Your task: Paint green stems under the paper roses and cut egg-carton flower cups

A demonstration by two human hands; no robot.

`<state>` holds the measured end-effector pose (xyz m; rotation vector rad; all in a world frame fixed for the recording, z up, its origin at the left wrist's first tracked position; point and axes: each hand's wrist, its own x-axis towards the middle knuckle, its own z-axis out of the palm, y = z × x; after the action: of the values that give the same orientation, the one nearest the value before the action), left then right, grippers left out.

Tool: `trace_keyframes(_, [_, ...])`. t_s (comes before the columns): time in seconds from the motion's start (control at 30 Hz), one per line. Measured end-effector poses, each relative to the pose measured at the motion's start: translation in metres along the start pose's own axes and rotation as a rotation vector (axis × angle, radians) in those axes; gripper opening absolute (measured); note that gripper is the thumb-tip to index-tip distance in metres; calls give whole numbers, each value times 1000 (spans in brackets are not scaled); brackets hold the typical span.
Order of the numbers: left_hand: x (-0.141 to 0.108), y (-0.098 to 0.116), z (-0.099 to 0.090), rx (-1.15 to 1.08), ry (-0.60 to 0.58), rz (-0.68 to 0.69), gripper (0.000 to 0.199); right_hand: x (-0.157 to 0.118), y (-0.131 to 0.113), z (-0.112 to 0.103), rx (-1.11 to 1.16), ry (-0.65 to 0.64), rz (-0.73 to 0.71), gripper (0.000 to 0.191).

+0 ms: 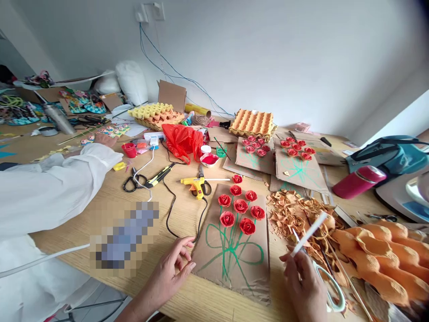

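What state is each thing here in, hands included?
Left hand: empty, loosely open
Right hand: closed on the white stick
White stick: tilted upward
Front cardboard: lying flat, painted
Red flowers: bunched on the cardboard
Glue gun: lying on its side
Paint bowl: uncovered, red paint inside
Red bag: crumpled
Far egg trays: stacked
Utility knife: lying flat

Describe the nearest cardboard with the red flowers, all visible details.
The cardboard is a brown, roughly rectangular sheet lying flat on the table, creased along its near edge. Green stems and a looped bow look painted on. Eight red, rose-like flowers fill its far part, the farthest reaching past the edge. The left hand is at its left edge, contact unclear; the right hand is apart from it.
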<state>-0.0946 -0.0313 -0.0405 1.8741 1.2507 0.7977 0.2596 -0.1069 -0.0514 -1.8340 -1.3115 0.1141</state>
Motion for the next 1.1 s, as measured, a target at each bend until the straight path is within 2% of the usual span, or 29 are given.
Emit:
trace_keyframes(0.67, [3,-10,-2,54,6,7,42,-1,-9,6,23,-57,19,23])
trace_keyframes(0.87, [5,-6,-2,49,25,11,41,1,-10,4,33,6,-25,27])
trace_keyframes(1.1, [4,-4,-2,46,29,22,40,4,-16,1,13,20,-67,26])
